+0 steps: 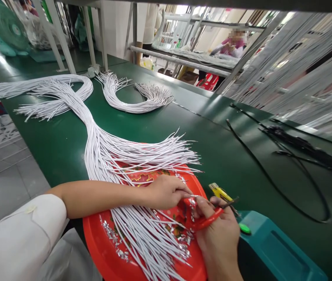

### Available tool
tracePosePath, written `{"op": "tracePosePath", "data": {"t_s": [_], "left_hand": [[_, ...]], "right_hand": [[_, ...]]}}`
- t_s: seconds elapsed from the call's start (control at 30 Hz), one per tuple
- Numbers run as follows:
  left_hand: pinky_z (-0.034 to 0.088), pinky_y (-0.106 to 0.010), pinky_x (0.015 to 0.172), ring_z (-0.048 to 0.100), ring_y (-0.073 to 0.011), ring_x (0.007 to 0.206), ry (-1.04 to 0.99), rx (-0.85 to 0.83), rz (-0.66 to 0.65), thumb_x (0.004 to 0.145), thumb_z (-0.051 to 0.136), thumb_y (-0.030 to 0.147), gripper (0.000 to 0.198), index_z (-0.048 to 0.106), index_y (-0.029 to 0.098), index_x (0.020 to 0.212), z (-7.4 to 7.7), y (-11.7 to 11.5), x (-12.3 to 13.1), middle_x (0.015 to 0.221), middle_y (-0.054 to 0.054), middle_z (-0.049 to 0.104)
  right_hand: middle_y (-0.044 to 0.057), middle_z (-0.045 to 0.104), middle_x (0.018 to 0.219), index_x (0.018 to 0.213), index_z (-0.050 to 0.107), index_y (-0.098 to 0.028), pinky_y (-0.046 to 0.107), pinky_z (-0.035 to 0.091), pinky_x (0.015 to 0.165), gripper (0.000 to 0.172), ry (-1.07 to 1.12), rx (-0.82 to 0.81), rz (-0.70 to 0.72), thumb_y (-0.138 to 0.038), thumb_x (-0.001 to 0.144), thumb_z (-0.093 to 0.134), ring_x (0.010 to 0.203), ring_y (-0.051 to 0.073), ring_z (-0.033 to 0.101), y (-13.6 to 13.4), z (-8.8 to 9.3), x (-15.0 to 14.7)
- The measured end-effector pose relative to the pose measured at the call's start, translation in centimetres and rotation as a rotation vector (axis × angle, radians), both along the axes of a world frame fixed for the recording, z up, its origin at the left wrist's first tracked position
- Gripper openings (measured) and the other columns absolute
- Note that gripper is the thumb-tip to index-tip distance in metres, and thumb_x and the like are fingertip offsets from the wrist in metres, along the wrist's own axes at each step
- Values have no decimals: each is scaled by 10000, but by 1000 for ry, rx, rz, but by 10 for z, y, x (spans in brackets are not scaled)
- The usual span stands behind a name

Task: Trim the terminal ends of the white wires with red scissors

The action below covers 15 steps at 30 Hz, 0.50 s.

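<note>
My left hand [168, 191] is closed, its fingertips pinching the end of a white wire above the red tray [95, 242]. Right beside it, my right hand [218, 230] is closed around a pair of red-handled scissors [208, 221], the dark blades pointing away to the right. Its thumb and finger meet at the same wire end. A large bundle of white wires [104, 152] fans over the tray, one part above my left forearm and another below it. Small shiny metal bits [113, 236] lie scattered on the tray's patterned bottom.
Next to the tray are a yellow cutter [220, 192] and a teal box-shaped device [280, 246]. More white wire bundles [136, 105] rest farther back on the green table [66, 148]. Black cables [271, 187] lie right; a teal fan [4, 27] stands back left. Across, a person [230, 47] sits.
</note>
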State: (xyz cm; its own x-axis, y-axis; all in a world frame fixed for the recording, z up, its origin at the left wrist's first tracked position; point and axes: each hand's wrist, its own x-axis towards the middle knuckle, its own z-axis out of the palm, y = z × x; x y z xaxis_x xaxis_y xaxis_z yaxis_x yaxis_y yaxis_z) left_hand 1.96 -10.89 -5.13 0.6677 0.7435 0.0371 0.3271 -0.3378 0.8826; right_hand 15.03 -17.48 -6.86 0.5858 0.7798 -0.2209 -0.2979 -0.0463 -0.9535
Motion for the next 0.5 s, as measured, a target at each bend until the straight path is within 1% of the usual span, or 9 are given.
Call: {"op": "tracePosePath", "data": {"t_s": [0.1,0.17,0.23,0.3,0.33,0.4,0.5], "left_hand": [[427,-193,652,591,-108,712,-27,-193,55,830,520,181,204,704,130,900,-1,0,2,809,-34,694],[428,-198,647,576,-102,671,-57,-297,80,832,521,209,216,699,119,913,-4,0,4,776,-30,686],[436,-206,658,566,-94,642,-94,-388,87,828,528,222,225,687,117,947,-6,0,5,753,-23,676],[445,-212,665,560,-86,623,-128,-461,85,822,532,218,229,672,113,971,-9,0,6,742,-19,667],[448,-213,667,559,-83,618,-137,-486,84,820,534,213,226,668,109,969,-9,0,7,738,-18,664],[452,-213,670,561,-82,619,-138,-499,70,816,534,204,212,668,102,944,-10,1,7,736,-21,661],[452,-211,678,575,-92,652,-93,-433,36,813,524,191,206,677,103,920,-8,0,6,761,-30,677]], "right_hand": [[-107,468,488,771,464,-216,182,401,447,390,-32,21,8,-281,552,780,426,62,448,0,2,1],[-77,537,548,786,475,-216,201,432,488,363,-119,32,-20,-301,585,765,489,87,523,-1,3,2],[-16,632,689,810,490,-213,247,481,594,340,-260,64,-25,-312,615,751,667,140,627,-3,3,3],[43,676,826,837,510,-208,309,500,699,314,-414,109,10,-314,644,733,828,191,654,-4,2,5],[60,683,855,846,522,-204,332,502,720,301,-489,124,32,-316,654,725,844,204,656,-5,0,6],[67,686,830,852,551,-196,341,505,693,272,-652,124,52,-332,673,704,767,204,659,-6,-3,10],[62,681,772,830,591,-194,318,492,633,220,-930,58,74,-359,697,654,677,197,640,-8,-8,17]]}}
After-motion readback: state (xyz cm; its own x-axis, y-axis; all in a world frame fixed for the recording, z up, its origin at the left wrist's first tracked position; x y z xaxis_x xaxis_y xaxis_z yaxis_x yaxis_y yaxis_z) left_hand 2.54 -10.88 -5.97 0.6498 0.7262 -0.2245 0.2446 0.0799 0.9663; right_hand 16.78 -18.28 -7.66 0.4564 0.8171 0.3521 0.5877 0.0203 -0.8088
